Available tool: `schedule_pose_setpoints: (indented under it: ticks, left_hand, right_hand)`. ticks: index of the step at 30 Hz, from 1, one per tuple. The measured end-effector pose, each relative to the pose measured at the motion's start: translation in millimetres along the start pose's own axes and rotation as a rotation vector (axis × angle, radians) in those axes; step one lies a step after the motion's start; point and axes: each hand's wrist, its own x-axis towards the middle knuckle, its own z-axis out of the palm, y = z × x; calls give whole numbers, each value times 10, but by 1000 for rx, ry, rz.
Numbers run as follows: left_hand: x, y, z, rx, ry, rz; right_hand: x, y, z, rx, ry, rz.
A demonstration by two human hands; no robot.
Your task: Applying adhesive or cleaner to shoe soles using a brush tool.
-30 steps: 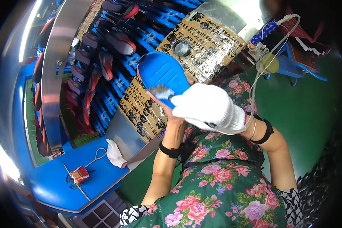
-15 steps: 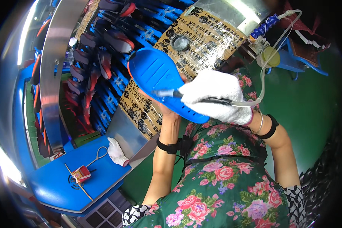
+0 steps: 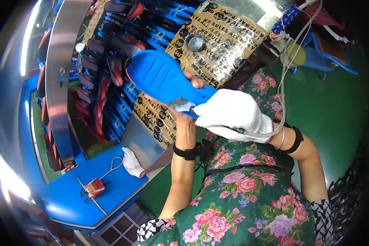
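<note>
A blue shoe sole (image 3: 153, 78) with grooves across its inner face lies tilted in my bare left hand (image 3: 183, 116). The fingers wrap round its far edge and the palm is under the near edge. My right hand (image 3: 233, 112), in a white knit glove, is closed round a brush (image 3: 182, 103) with a clear tube (image 3: 282, 110) running from its back end. The bristles touch the sole near its narrow middle, along the near edge. The gloved hand covers the right end of the sole and most of the brush handle.
Behind the sole is a worktop covered in printed cardboard (image 3: 217, 33) with a small round dish (image 3: 194, 42). Dark red-and-black shoe parts (image 3: 115, 71) sit on blue racks at left. A blue ledge (image 3: 65, 197) holds a white glove (image 3: 132, 162) and a small red box (image 3: 95, 187).
The sole has shifted slightly left and turned in my left hand, so more of its far-side fingers show. The brush has moved a little toward me, its bristles now spread at the near edge.
</note>
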Motion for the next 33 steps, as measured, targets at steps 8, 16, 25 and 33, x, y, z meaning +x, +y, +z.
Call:
schedule_pose_setpoints:
  ticks: [8, 16, 25, 33]
  left_hand:
    - [91, 18, 78, -53, -26, 90]
    - [72, 64, 26, -166, -148, 35]
    - [58, 292, -168, -36, 51, 33]
    - [158, 257, 50, -163, -2, -127]
  right_hand:
    - [-26, -38, -95, -23, 39, 24]
    - [-109, -32, -102, 213, 130, 347]
    - [-169, 18, -67, 404, 115, 403]
    - [-307, -125, -60, 87, -58, 153]
